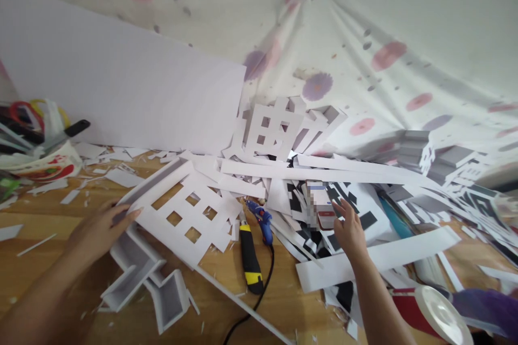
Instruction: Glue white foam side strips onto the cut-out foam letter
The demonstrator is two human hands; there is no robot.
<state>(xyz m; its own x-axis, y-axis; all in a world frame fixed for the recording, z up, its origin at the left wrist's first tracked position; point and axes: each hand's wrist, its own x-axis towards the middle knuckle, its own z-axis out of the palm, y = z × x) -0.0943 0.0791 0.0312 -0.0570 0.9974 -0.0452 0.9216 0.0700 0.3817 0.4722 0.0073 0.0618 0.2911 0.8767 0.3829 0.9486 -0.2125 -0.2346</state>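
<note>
My left hand (99,232) grips the left edge of a white foam-board panel (162,213) with square window cutouts, the thumb lying on its face. A white strip stands along the panel's far edge. Just below this hand lies a white zigzag-shaped board frame (135,259). My right hand (350,226) hovers beside a phone (324,207) with a lit, partly blurred screen. Its fingers are bent but apart and hold nothing; whether a fingertip touches the phone, I cannot tell. Between the hands are a blue glue gun (261,220) and a black-and-yellow utility knife (250,256).
Long white strips (380,261) and black-and-white offcuts crowd the right side. White cut-out building pieces (273,129) stand at the back near a large white board (133,86). A tool-filled bowl (48,164) sits left; a red-and-white tub (429,312) is lower right. A black cord (259,304) crosses the front.
</note>
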